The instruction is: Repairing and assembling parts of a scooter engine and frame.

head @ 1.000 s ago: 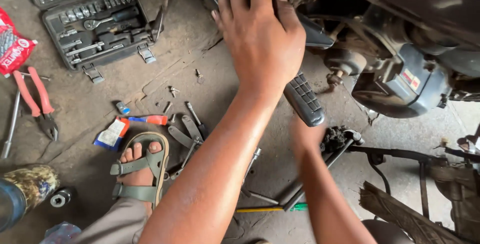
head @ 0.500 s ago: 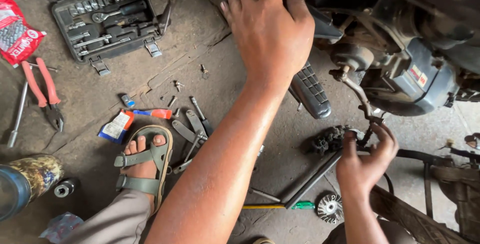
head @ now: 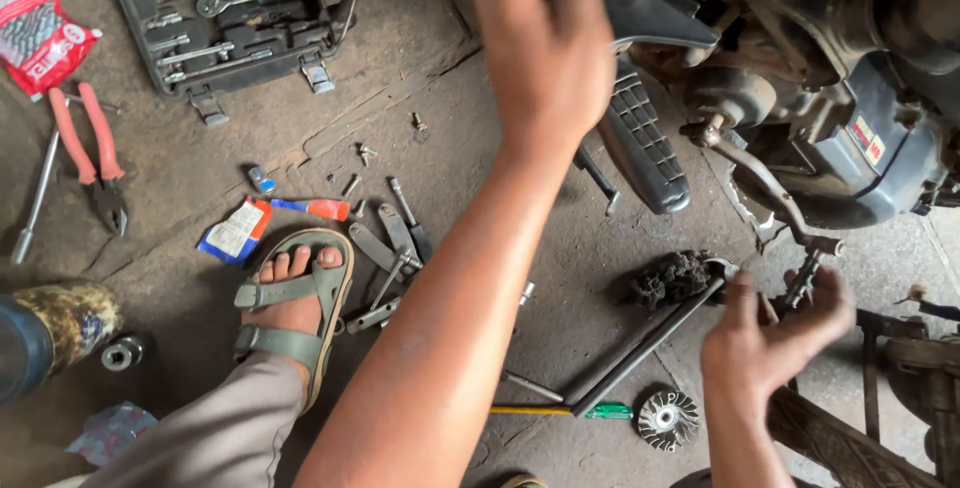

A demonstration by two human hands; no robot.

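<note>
Since the earlier frame, right hand (head: 775, 343) has dropped lower and opened; left hand (head: 545, 43) unchanged, pressed high on the bike.

Near: grey trouser leg and foot in an olive-green strap sandal (head: 290, 313) on the concrete floor (head: 190, 238). Just beside the right wrist, a small finned metal fan wheel (head: 667, 418); left of it a yellow-shaft screwdriver with green handle (head: 560, 411). A long dark steel bar (head: 650, 343) runs diagonally from there up to a clump of black greasy rag (head: 672, 278).

Right hand: fingers spread, loosely around the ribbed end of the bent steel kick lever (head: 775, 198), which rises to the engine; can't tell if it grips. Left hand: flat, fingers wide, on the black plastic body panel (head: 650, 18); fingertips cut off by the top edge. The left forearm blocks the mid-floor.

Mid: loose spanners and bolts (head: 395, 238) by the sandal, blue-white-red crumpled packet (head: 240, 228), red-handled pliers (head: 95, 158), black ribbed rubber footrest (head: 645, 143).

Far: open black plastic socket-set case (head: 225, 13), red snack packet (head: 40, 33), grey motorbike engine casing (head: 860, 148).

Bare floor between pliers and case; right side crowded by frame parts.
</note>
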